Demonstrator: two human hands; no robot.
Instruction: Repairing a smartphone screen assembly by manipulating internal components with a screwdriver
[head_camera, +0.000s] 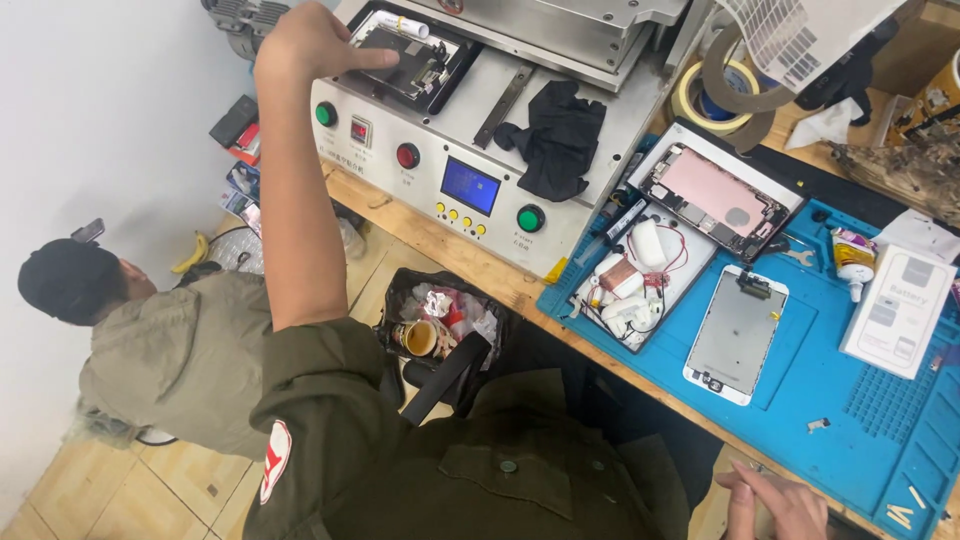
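Nearest us, our right hand rests open and empty at the bench edge. Farther off, our left hand reaches out, fingers pressing the dark phone assembly lying on the machine's plate, its long axis running away rightward. Uneven pressure could crack or shift it, we judge.

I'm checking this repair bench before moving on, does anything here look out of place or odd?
One thing: a crumpled black cloth lies bunched on the grey machine, draped over its top edge just above the small blue screen. The left hand rests on the dark tray at the machine's top. Nothing looks spilled.
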